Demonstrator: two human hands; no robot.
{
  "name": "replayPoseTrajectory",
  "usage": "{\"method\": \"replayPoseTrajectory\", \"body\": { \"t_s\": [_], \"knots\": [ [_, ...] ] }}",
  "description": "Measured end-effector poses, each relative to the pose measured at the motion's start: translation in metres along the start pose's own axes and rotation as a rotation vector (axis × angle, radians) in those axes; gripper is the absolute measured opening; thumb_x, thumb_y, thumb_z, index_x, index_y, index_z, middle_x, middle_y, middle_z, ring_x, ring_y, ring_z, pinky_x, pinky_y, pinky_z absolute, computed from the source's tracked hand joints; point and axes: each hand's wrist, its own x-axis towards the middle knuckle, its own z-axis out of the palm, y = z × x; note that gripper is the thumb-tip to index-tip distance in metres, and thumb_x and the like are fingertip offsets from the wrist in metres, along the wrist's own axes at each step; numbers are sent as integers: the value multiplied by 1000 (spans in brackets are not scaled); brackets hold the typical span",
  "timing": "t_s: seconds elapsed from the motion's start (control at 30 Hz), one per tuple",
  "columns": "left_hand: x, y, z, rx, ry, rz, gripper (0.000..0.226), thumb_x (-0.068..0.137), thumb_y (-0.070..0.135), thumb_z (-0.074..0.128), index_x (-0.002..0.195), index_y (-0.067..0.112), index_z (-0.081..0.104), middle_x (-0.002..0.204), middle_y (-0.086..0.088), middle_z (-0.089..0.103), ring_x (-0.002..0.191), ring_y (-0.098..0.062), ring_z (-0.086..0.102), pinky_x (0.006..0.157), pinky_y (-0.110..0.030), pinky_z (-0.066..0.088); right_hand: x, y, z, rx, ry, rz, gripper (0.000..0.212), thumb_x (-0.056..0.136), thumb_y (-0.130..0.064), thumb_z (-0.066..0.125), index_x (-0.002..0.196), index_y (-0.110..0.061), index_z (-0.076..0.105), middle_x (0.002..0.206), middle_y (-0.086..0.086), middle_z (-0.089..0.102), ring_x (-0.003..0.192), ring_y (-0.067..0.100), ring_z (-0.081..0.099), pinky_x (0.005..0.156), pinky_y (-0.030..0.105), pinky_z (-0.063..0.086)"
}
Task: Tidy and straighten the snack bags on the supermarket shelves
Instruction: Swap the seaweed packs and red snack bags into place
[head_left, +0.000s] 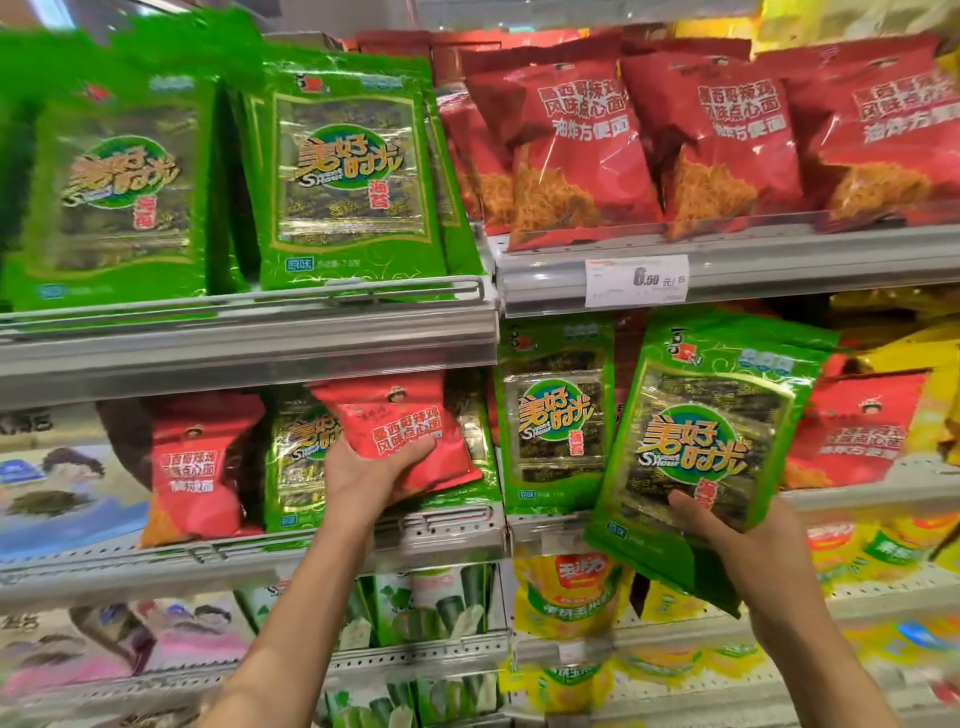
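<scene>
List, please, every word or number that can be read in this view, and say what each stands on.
"美好时光 Sweet Hour 海苔": green seaweed bag in the right hand.
"墨西哥辣鸡风味点心面": red noodle-snack bag in the left hand.
"油炸方便面": red bags on the top shelf.
"6.50 元/包": price tag.
Remaining small print: too blurred.

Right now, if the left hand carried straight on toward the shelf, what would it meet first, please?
Probably the green seaweed bag standing directly behind the red bag that the left hand holds, though depth is hard to judge.
</scene>
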Motion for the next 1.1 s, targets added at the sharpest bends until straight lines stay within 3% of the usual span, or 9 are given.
{"method": "replayPoseTrajectory", "body": {
  "t_s": [0.13, 0.23, 0.33, 0.43, 0.53, 0.67, 0.8, 0.93, 1.1],
  "knots": [
    [-13, -4, -21, 19, 52, 48, 65, 47, 37, 98, 104, 22, 72, 93, 0, 78, 84, -21, 76, 72, -42, 62, -4, -5, 14, -9, -58, -18, 29, 76, -20, 83, 94, -41, 76, 87, -7, 79, 74, 11, 76, 54, 18, 56],
    [-24, -9, -38, 3, 109, 70, 70, 40, 45, 100, 101, 26, 72, 95, 2, 78, 87, -21, 76, 78, -46, 60, -6, -5, 32, -28, -107, -11, 23, 72, -22, 86, 92, -29, 78, 84, -10, 79, 71, 6, 75, 53, 14, 53],
    [-37, -11, -57, 20, 139, 88, 80, 40, 53, 98, 109, 27, 68, 99, 4, 78, 90, -19, 75, 79, -41, 60, -9, -7, 64, -63, -231, 33, 32, 71, -31, 86, 101, -25, 75, 88, -11, 79, 78, 7, 76, 61, 22, 56],
    [-54, -18, -81, 7, 131, 45, 79, 50, 45, 99, 118, 26, 64, 104, 0, 77, 94, -22, 75, 83, -49, 60, -8, -10, 106, -147, -350, 50, 33, 73, -36, 87, 98, -21, 73, 83, -5, 77, 76, 11, 72, 64, 20, 50],
    [-69, -27, -104, 17, 132, 22, 70, 58, 33, 96, 119, 22, 63, 103, 0, 77, 93, -22, 75, 84, -46, 60, 0, -16, 154, -153, -395, 87, 24, 76, -22, 88, 91, -17, 70, 78, -6, 74, 74, 14, 69, 68, 26, 52],
    [-84, -34, -126, 59, 130, -6, 64, 54, 30, 94, 111, 21, 66, 97, 1, 78, 89, -21, 75, 78, -38, 62, 14, -24, 204, -70, -372, 62, 46, 77, -15, 87, 119, -7, 68, 111, 6, 75, 105, 23, 70, 102, 42, 50],
    [-90, -36, -148, 86, 71, -13, 65, 60, 22, 93, 117, 15, 64, 99, -1, 78, 90, -19, 75, 70, -25, 60, 28, -23, 237, -87, -408, 38, 41, 76, -30, 88, 111, -30, 67, 103, -21, 73, 102, 4, 67, 90, 28, 48],
    [-92, -39, -162, 122, 6, -50, 65, 62, 20, 92, 119, 14, 62, 102, -3, 77, 93, -21, 75, 77, -30, 61, 49, -19, 249, -112, -375, 160, 85, 75, -41, 87, 142, -7, 47, 142, 8, 57, 122, 23, 52, 105, 36, 37],
    [-93, -43, -173, 150, -17, -85, 67, 61, 24, 93, 119, 16, 60, 103, -3, 77, 94, -22, 74, 84, -38, 59, 60, -16, 241, -170, -399, 258, 78, 73, -39, 89, 136, -10, 55, 134, 10, 63, 128, 31, 56, 113, 51, 40]
  ]
}}
